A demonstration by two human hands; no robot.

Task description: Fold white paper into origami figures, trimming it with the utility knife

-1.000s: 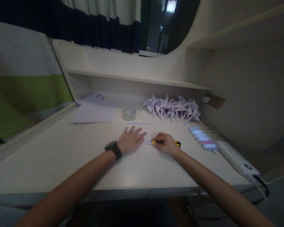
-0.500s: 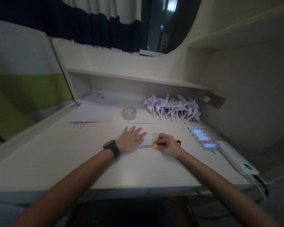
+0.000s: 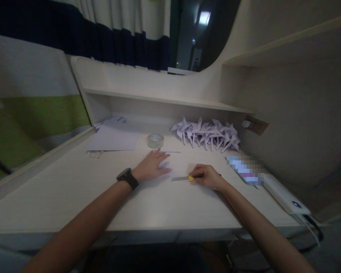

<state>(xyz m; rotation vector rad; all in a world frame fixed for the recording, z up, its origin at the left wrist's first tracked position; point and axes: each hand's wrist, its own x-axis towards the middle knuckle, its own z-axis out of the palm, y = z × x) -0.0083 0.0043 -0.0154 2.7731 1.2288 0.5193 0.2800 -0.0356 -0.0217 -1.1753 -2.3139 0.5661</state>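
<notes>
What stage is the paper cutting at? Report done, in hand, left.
Done: a pile of folded paper pinwheels lies at the back of the desk. In hand: the right hand holds a utility knife, blade out, on the desk; the left hand presses flat on a small paper piece. Left: blank sheets and a tape roll lie unused.

Pale lilac pinwheels, yellow-tipped knife, black watch.

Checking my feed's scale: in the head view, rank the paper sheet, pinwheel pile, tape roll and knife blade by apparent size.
1. Pinwheel pile and paper sheet: look alike, unranked.
2. Knife blade, nearer the camera.
3. Tape roll.
</notes>
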